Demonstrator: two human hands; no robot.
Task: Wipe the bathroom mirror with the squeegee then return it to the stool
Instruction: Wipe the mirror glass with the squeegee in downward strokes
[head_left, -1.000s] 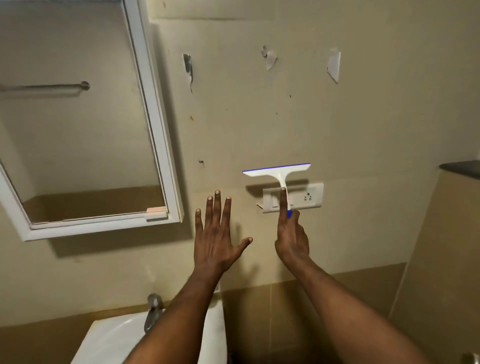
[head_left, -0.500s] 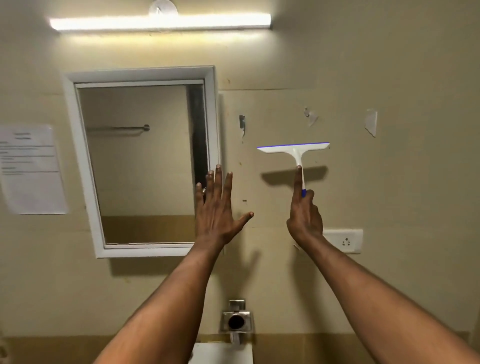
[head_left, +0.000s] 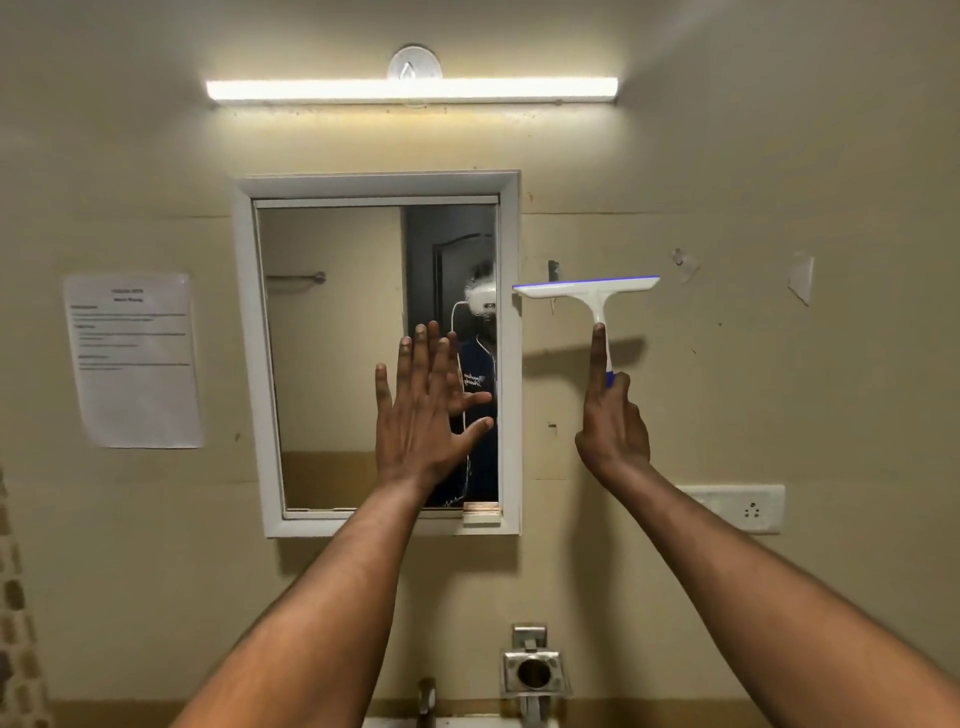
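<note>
The white-framed mirror (head_left: 332, 364) hangs on the beige wall ahead of me. My right hand (head_left: 613, 421) grips the handle of a white squeegee (head_left: 587, 291) with a blue rubber edge, index finger stretched up along the handle. The blade is level, its left tip at the mirror's right frame, the rest over the wall. My left hand (head_left: 421, 415) is open with fingers spread, held flat in front of the mirror's right half. The stool is out of view.
A tube light (head_left: 410, 89) glows above the mirror. A printed notice (head_left: 135, 358) is taped to the wall at left. A switch socket (head_left: 743, 509) sits at lower right. A tap (head_left: 426, 696) and a metal wall fitting (head_left: 532, 670) are below, over the basin.
The view has swung left and up, bringing the mirror to the middle. The squeegee has moved left to the mirror's right frame. My open left hand now sits over the glass.
</note>
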